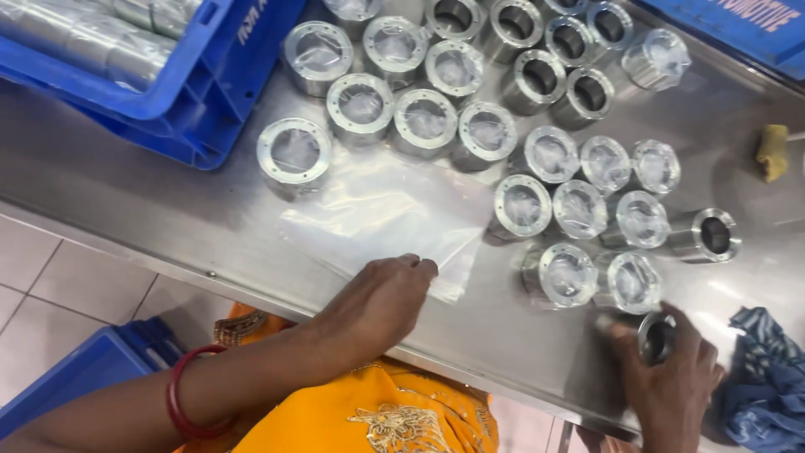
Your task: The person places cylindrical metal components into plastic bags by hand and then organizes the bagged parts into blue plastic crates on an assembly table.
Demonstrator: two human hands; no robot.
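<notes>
The short, hollow cylinder of bright machined metal [656,337] sits at the near right of the stainless-steel bench [151,201], on its side with the bore facing up and left. The right hand [671,382] has its grip closed around it, fingers wrapped over the top. The left hand [381,302] lies flat, fingers together and holding nothing, its fingertips pressing the near edge of a clear, flat plastic bag [386,214] spread out at the middle of the bench.

The bag looks slick and light on polished steel; if the fingertips lift or drag, it could slide or crumple. The cylinder is smooth and probably heavy for its size, so a loose grip might let it roll toward the near bench edge, with the tiled floor [50,285] below.

Just beyond the right hand, a cluster of plastic-wrapped metal cylinders [579,210] stands close together; a careless swing could knock one over. Farther off, bare cylinders [537,80] stand near a blue plastic crate [201,92] at far left. A crumpled blue cloth [767,377] lies at the right, apart from the hand.
</notes>
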